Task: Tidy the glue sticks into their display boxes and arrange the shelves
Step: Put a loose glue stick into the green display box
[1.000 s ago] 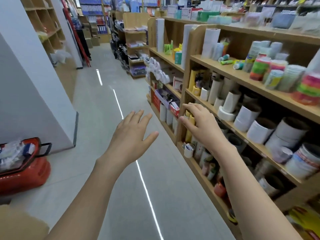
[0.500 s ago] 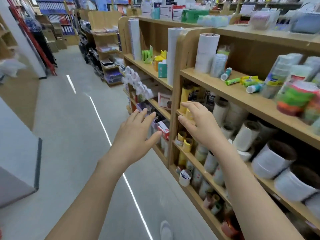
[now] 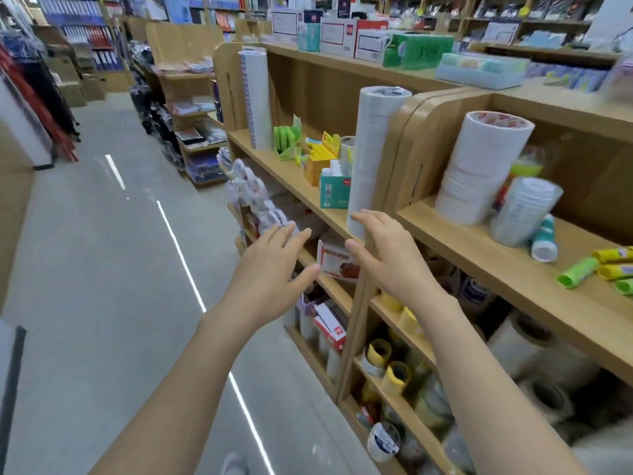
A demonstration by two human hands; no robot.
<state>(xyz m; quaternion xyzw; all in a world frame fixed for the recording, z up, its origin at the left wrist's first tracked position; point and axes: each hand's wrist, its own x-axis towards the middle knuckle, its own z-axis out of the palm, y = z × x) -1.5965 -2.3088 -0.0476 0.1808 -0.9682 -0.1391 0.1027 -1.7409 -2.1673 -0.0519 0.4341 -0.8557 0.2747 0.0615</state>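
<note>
Left hand (image 3: 270, 269) and right hand (image 3: 387, 258) are hovering at the shelf (image 3: 479, 255) front, fingers spread and holding nothing, probably lining up because loose glue sticks (image 3: 609, 269) are lying well apart from the yellow display box (image 3: 322, 159).

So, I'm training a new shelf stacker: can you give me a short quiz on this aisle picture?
1. True or false: the person's left hand grips a glue stick.
2. Where do the loose yellow and green glue sticks lie? A) on the grey floor B) on the light wooden shelf C) in a red basket
3. Fill in: between the green cardboard display box and the teal cardboard box stands a ____ display box.

Key: 1 false, the hand is open and empty; 2 B; 3 yellow.
</note>
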